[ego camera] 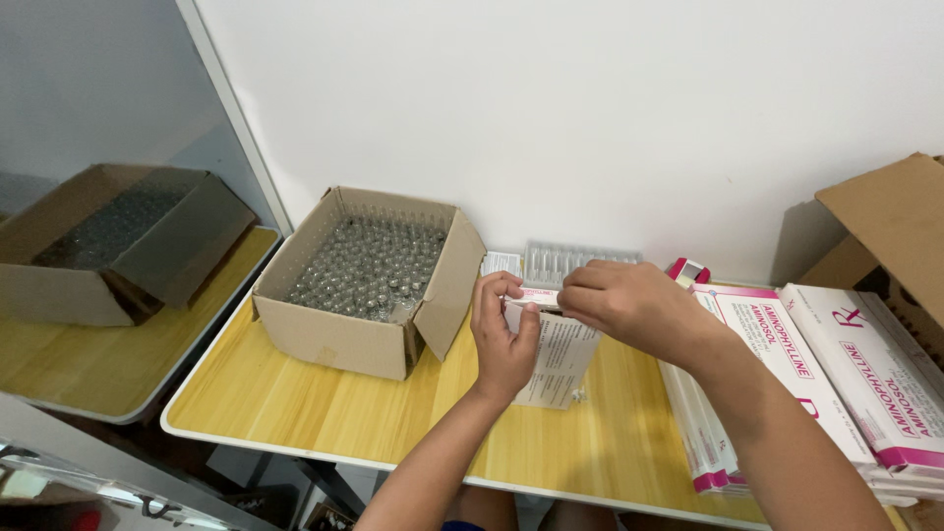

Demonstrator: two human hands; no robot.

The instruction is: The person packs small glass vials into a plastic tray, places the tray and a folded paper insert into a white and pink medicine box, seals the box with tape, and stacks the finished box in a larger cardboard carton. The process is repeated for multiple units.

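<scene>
left hand [503, 339] grip: white carton [557, 354] | right hand [629, 300] grip: its flap | cardboard box [366, 339]: glass vials [369, 265]

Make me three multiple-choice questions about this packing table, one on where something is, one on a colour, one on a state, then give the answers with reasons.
1. Where is the cardboard box of glass vials?
A. To the left of the hands
B. Beside the stacked cartons, to the right of the hands
C. On the floor

2. What colour trims the flat white cartons?
A. Green
B. Pink
C. Blue

3. What state is the cardboard box in?
A. Taped shut
B. Open on top
C. Crushed flat

Answers:
1 A: it sits on the table left of the left hand.
2 B: pink bands edge the cartons.
3 B: flaps stand up and the vials show.

The right hand and left hand hold a small white carton.
</scene>
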